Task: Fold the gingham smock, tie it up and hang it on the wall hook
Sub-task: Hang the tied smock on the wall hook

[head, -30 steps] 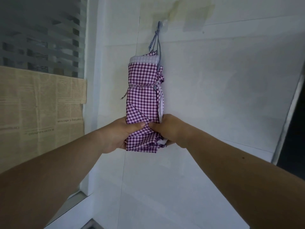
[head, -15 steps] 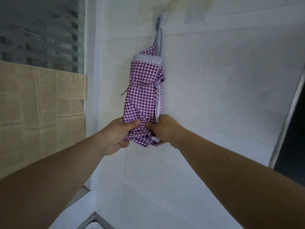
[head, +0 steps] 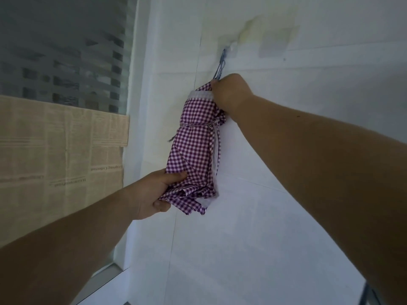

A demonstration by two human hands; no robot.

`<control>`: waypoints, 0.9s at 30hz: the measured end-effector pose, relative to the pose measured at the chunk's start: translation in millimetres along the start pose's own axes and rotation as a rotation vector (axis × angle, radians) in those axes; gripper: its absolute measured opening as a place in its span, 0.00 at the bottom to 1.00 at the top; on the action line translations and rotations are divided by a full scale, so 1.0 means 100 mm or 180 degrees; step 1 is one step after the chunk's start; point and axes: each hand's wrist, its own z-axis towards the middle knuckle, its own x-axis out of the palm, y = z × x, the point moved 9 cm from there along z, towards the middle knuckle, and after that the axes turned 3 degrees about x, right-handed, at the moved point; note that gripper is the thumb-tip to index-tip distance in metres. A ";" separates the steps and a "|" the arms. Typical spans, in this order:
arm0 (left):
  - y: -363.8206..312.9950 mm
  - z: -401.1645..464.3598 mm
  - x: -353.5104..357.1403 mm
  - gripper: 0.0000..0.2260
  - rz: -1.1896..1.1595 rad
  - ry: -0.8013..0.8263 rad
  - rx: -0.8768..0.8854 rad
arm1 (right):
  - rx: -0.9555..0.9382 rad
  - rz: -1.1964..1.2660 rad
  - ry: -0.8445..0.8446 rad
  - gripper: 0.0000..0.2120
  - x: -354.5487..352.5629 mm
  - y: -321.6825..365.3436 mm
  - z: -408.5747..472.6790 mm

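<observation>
The purple-and-white gingham smock [head: 196, 148] hangs as a folded bundle against the white wall, cinched round its middle by its own tie. A thin blue cord [head: 221, 67] runs from its top up to the small wall hook [head: 231, 49]. My left hand [head: 152, 192] grips the bundle's lower edge, thumb on the front of the cloth. My right hand [head: 229, 93] is at the bundle's top, fingers closed on the fabric where the cord meets it; its fingertips are hidden behind the hand.
The white tiled wall [head: 286, 194] fills the right and centre. On the left is a frosted window [head: 61, 51] with newspaper [head: 55, 150] stuck over its lower part. A sill edge [head: 103, 276] shows at bottom left.
My right hand has left the bundle's bottom and risen to its top near the cord. My left hand keeps its grip on the lower edge. The view has tilted and shifted.
</observation>
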 end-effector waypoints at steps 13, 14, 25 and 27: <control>-0.01 -0.02 -0.03 0.19 -0.0024 0.0111 0.0011 | 0.0023 -0.0440 -0.0089 0.14 -0.07 0.05 0.09; -0.01 -0.02 -0.03 0.19 -0.0030 0.0130 0.0028 | -0.0009 -0.0411 -0.0060 0.14 -0.08 0.07 0.11; 0.12 0.02 -0.01 0.19 -0.0175 -0.0002 0.0013 | 0.0746 0.0777 0.1147 0.11 0.57 -0.64 -0.96; 0.14 0.02 -0.04 0.23 -0.0176 -0.0123 0.0043 | 0.1041 0.0711 0.1609 0.15 0.79 -0.92 -1.25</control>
